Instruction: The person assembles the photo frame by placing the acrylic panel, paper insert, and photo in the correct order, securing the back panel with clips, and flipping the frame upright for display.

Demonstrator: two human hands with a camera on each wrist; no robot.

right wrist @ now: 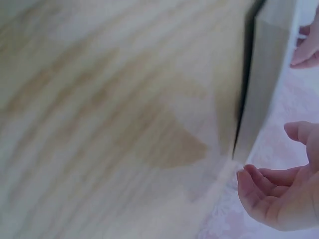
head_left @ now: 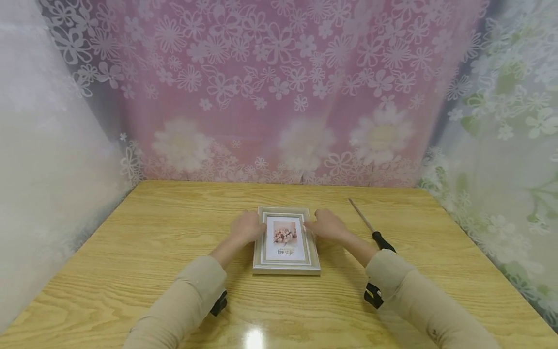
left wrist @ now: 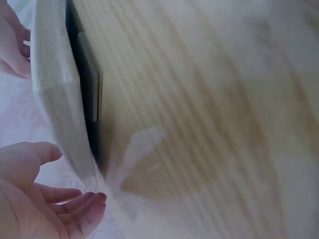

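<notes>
A silver-beige picture frame [head_left: 286, 269] lies face up on the wooden table, with a white insert [head_left: 284, 238] showing pink flowers and lettering. At its left side is my left hand [head_left: 247, 227], the thumb reaching over the border. My right hand [head_left: 330, 227] is at the opposite side, its thumb also over the border. In the right wrist view that thumb stands apart from the frame's face, while the bent fingertips of the right hand [right wrist: 279, 191] are right at its corner. The left hand's fingers [left wrist: 92, 209] are loosely extended beside the frame's edge, thumb spread from them.
A screwdriver [head_left: 382, 241] with a black handle lies to the right of the frame, close to the right forearm. The wooden table [head_left: 174, 218] ends at a pink flowered curtain [head_left: 279, 97] behind, with pale curtains at both sides.
</notes>
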